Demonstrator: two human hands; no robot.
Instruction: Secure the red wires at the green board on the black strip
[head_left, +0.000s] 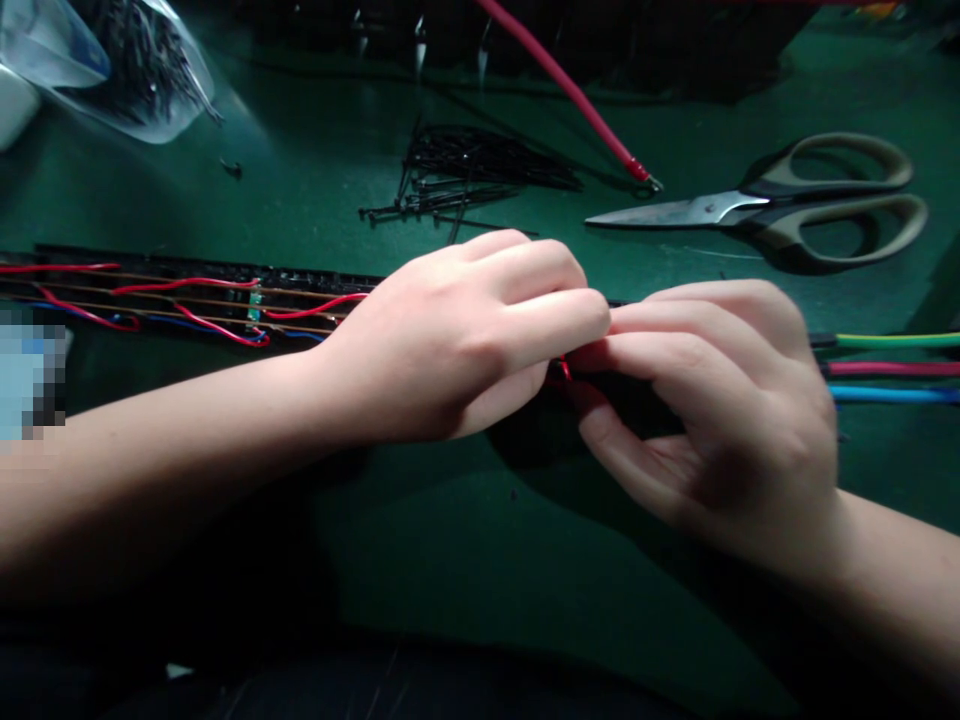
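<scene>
Well in from the table's [420, 540] near edge, the black strip [202, 312] already bore wires [217, 283] leftward, while a red wire [565, 369], seemingly unfinished, was pinched by the right hand [739, 415]; the left hand's [465, 335] hold could not be told.

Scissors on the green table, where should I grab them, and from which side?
Probably best by the handles, coming from the right. The scissors lie on their side, loops to the right for fingers, while the blades narrow to a point on the left.
</scene>
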